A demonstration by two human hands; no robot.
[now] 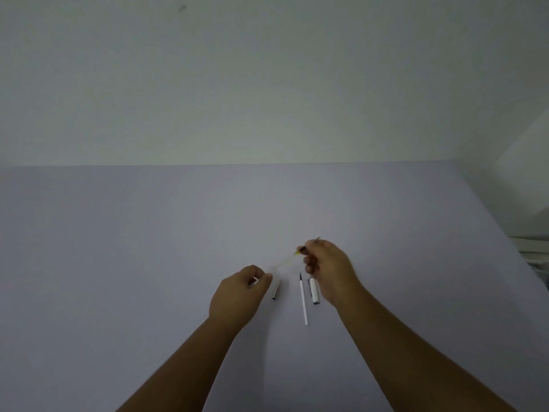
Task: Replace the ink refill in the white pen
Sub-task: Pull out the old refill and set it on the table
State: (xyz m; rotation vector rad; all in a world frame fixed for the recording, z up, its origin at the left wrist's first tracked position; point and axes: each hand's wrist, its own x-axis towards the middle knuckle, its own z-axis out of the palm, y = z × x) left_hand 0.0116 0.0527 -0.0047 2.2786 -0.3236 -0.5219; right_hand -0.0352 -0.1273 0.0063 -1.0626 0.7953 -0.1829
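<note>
My left hand [237, 292] is closed around a white pen barrel [255, 281], of which only a small bit shows between the fingers. My right hand [326, 266] pinches a thin, translucent yellowish refill [286, 261] that runs down-left toward the left hand; motion blurs it. On the table between the hands lie a short silver-and-white pen tip piece [276, 290] and a white refill [303, 298] with a dark point facing away. A white pen cap [314, 291] with a clip lies just beside the right wrist.
The work surface is a pale lilac table [148, 248] backed by a plain light wall [237, 84]. At the far right edge some white objects [534, 254] sit beyond the table's side.
</note>
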